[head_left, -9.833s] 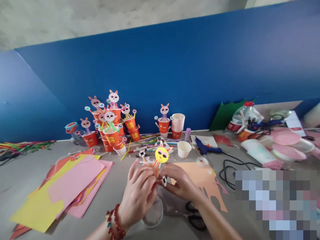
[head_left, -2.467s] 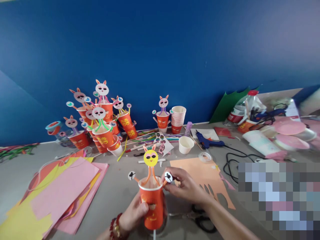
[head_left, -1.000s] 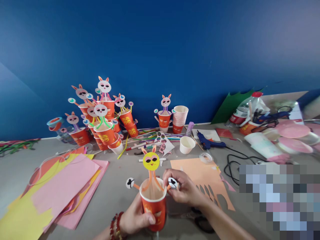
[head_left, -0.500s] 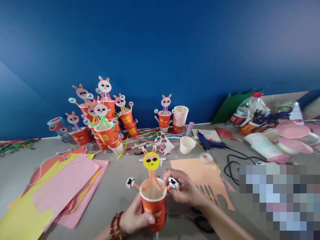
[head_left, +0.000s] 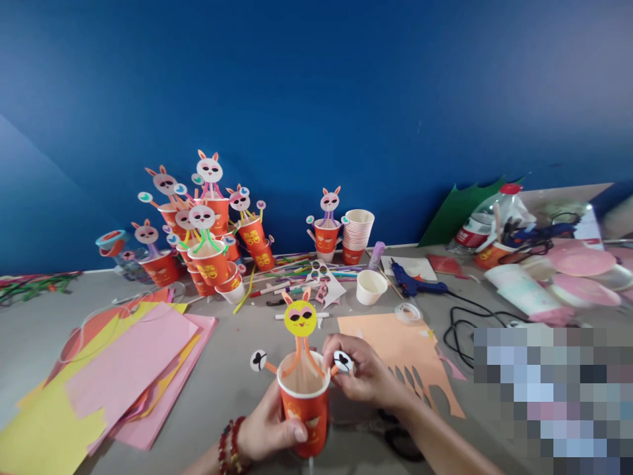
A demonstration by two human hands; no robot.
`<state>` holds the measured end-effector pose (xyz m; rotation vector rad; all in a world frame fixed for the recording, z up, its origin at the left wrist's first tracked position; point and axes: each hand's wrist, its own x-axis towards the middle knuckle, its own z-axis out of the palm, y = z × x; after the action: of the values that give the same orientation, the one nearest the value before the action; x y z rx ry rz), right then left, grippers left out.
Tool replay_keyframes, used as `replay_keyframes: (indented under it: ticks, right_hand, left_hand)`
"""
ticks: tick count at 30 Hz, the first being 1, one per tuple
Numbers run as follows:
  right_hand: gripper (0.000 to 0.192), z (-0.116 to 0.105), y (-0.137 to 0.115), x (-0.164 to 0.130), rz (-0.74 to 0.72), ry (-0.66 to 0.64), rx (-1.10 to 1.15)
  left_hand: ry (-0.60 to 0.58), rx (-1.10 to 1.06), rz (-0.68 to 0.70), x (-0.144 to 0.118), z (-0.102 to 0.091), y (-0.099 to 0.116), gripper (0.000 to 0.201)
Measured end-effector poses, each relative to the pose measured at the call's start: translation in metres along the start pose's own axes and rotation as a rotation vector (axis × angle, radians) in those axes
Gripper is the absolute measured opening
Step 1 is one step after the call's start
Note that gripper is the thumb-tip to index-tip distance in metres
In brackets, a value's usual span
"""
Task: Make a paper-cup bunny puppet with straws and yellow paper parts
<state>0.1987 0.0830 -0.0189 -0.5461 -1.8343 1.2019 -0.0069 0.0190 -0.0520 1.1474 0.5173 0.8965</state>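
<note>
My left hand [head_left: 277, 425] wraps round a red paper cup [head_left: 305, 422] from the left, thumb across its front. Out of the cup rises a yellow round face [head_left: 300, 318] with orange rabbit ears, borne on two orange stems. A short orange arm with a white disc [head_left: 258, 360] sticks out over the rim on the left. At the right rim, the fingers of my right hand [head_left: 363, 376] are pinched at the matching orange arm, beside its white disc [head_left: 343, 361] marked in black. The fingertips behind this disc are partly hidden. Scissors [head_left: 398, 435] lie under my right forearm.
Finished rabbit cups [head_left: 205, 264] are stacked at the back left. Coloured paper sheets [head_left: 133, 369] lie left; cut orange paper [head_left: 376, 336] lies right. Behind stand stacked cups [head_left: 358, 231], a white cup [head_left: 370, 287] and a blue glue gun [head_left: 413, 280] with a black cable [head_left: 459, 323].
The whole view has shifted very slightly. Both hands keep the same hold on the cup and the orange arm.
</note>
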Motion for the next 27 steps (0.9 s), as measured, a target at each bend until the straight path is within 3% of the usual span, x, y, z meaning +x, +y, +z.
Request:
replay_keyframes:
  ticks: [6, 21, 27]
  right_hand:
    - [0.008, -0.0001, 0.0016, -0.0002, -0.008, -0.003, 0.006]
    - [0.008, 0.0000, 0.0025, -0.0008, 0.000, -0.025, 0.027]
    - [0.004, -0.0006, 0.0051, -0.0019, -0.003, -0.020, -0.007]
  left_hand:
    - [0.059, 0.035, -0.001, -0.0010, -0.0025, -0.0016, 0.087]
    - [-0.011, -0.005, -0.008, 0.0006, 0.0003, 0.0029, 0.074]
    - [0.011, -0.009, -0.012, -0.0001, -0.0011, -0.0005, 0.076]
